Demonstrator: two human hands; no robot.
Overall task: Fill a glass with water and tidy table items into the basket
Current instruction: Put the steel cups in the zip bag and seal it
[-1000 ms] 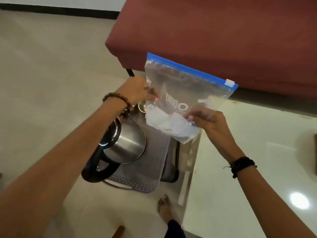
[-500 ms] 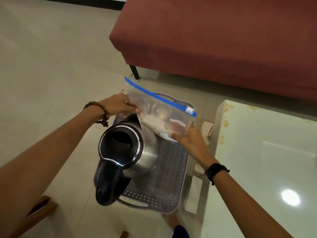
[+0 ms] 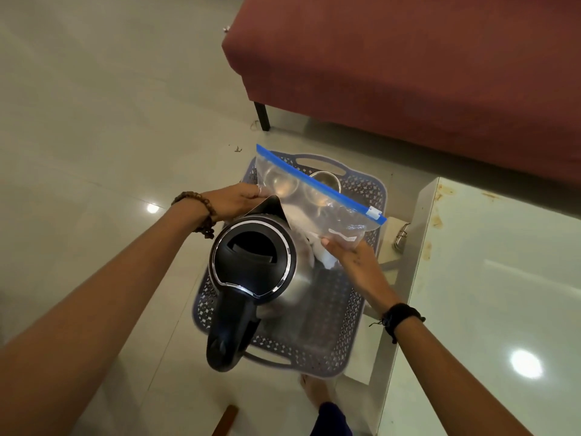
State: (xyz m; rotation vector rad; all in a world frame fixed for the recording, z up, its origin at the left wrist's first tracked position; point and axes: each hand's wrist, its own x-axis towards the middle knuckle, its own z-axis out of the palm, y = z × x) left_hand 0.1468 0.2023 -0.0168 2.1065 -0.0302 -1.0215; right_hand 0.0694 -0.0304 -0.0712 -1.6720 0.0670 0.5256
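Basket (image 3: 355,347) as the reference, sitting on the floor beside the table (image 3: 490,294). Nearest in it: kettle (image 3: 254,265), lid on, handle pointing toward the near rim, taking up the near-left part. Just past the kettle, both hands are holding a clear zip bag (image 3: 317,199) with a blue seal strip over the far half of the basket. Left hand (image 3: 235,199) is gripping the bag's left edge beyond the kettle spout, fingers mostly hidden behind plastic and kettle. Right hand (image 3: 352,256) is pinching the bag's lower corner, over the basket's right side. Bag is tilting, seal edge up and far, something white inside. Under and beyond the bag, at the far end of the basket, a steel cup (image 3: 325,180) is showing, maybe more round metal pieces through the plastic, too blurred to count. Past the basket, a red sofa (image 3: 408,67). Progress, my read: tidying is well along, kettle and cup are in, bag is going in but not let go. No glass visible anywhere here, so can't tell if the water-fill part is done. Visible table area is showing nothing left to collect, though part of it is out of frame.
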